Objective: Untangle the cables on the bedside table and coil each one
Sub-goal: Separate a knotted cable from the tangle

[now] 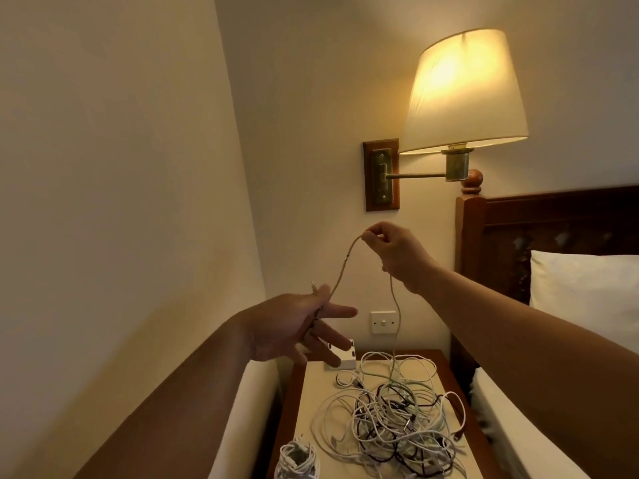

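A pale braided cable (345,261) arcs in the air between both hands. My left hand (297,326) holds its plug end between thumb and fingers, the other fingers spread; the metal tip sticks up above the thumb. My right hand (390,250) is raised higher and pinches the cable at the top of the arc. From there the cable hangs down into a tangle of white, black and green cables (394,413) on the bedside table (311,385). One white cable lies coiled (297,461) at the table's front left.
A small white box (342,357) stands at the table's back left. A wall switch (383,321) sits above the table, a lit wall lamp (463,95) higher up. The wooden headboard (539,229) and pillow (584,288) are to the right.
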